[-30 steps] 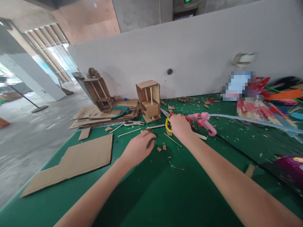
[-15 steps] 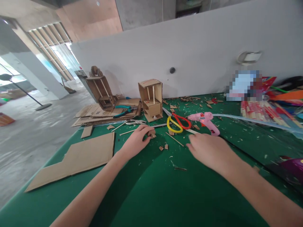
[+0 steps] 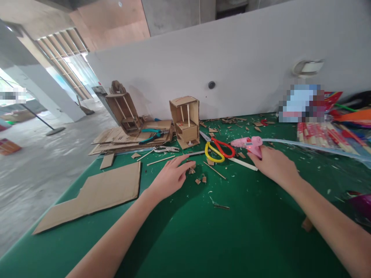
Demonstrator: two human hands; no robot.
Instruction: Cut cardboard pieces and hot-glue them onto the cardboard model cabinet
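Note:
My right hand is closed around the handle of a pink glue gun, whose nozzle points left. Below that hand's fingertips lies a white-handled blade, partly under the scissors. My left hand rests on the table with fingers apart, its fingertips at a small piece of cardboard. Two tiny cardboard scraps sit just right of it. Scissors with one yellow and one red handle lie between the hands, close to a thin wooden stick.
Two cardboard structures with sticks stand at the back, one in the middle and one at left. Teal-handled pliers lie on stacked cardboard. A large cut cardboard sheet lies front left. Packaged sticks are at right.
My right hand has moved right and taken hold of the glue gun's handle, uncovering the white-handled blade. My left hand has shifted slightly, its fingers now more stretched out.

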